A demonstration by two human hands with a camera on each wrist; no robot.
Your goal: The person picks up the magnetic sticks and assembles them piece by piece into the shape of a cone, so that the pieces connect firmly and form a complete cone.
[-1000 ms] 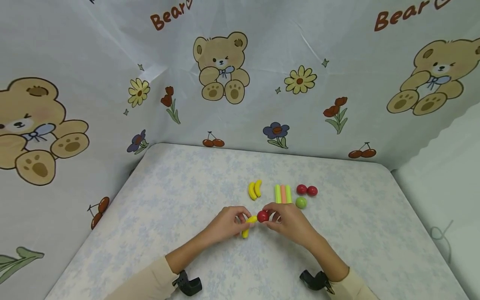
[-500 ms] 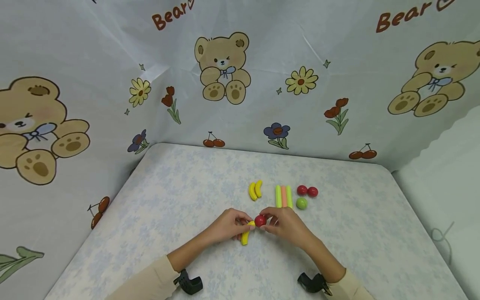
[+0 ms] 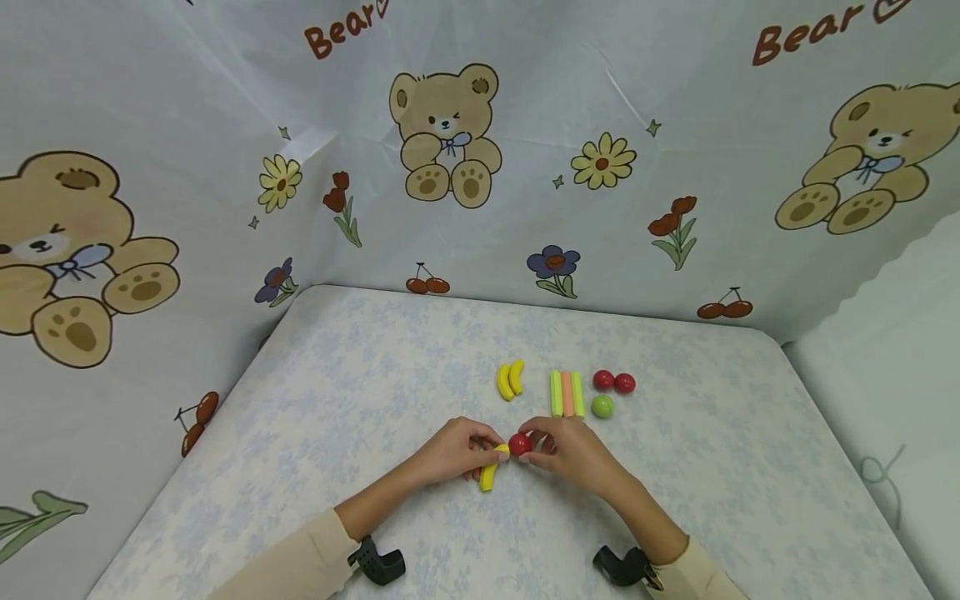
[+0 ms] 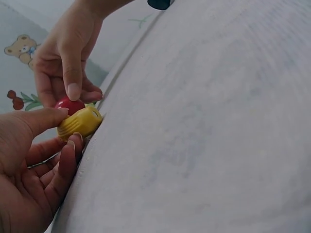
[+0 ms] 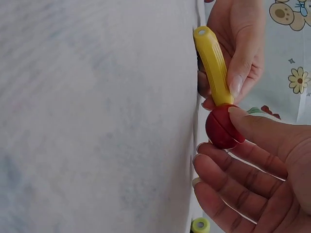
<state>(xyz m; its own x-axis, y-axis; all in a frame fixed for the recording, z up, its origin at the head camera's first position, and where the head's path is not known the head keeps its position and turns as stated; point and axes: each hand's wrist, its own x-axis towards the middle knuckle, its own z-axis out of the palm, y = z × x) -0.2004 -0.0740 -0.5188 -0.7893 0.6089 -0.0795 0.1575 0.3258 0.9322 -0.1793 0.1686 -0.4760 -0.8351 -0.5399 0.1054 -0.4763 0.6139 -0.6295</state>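
Note:
My left hand point(image 3: 453, 452) pinches a curved yellow magnetic stick point(image 3: 488, 477) between thumb and fingers. A silver dot shows on its free end in the right wrist view, where the yellow stick point(image 5: 213, 63) meets a red ball point(image 5: 223, 127). That ball point(image 3: 519, 444) is held by the thumb and fingertips of my right hand point(image 3: 573, 450). Ball and stick touch end to end, low over the front middle of the table. From the left wrist, the yellow stick point(image 4: 80, 122) partly covers the red ball point(image 4: 69, 103).
Beyond the hands lie two curved yellow sticks point(image 3: 510, 380). To their right are two green straight sticks point(image 3: 557, 393) with a pink stick point(image 3: 567, 393) between them. Two red balls point(image 3: 603, 380) and a green ball point(image 3: 602, 406) sit farther right. A bear-printed cloth point(image 3: 517, 242) hangs behind the table.
Both hands have shifted slightly toward the person, the right hand also a little left. The yellow stick's far end has swung nearer the person. The grip on stick and ball stays the same.

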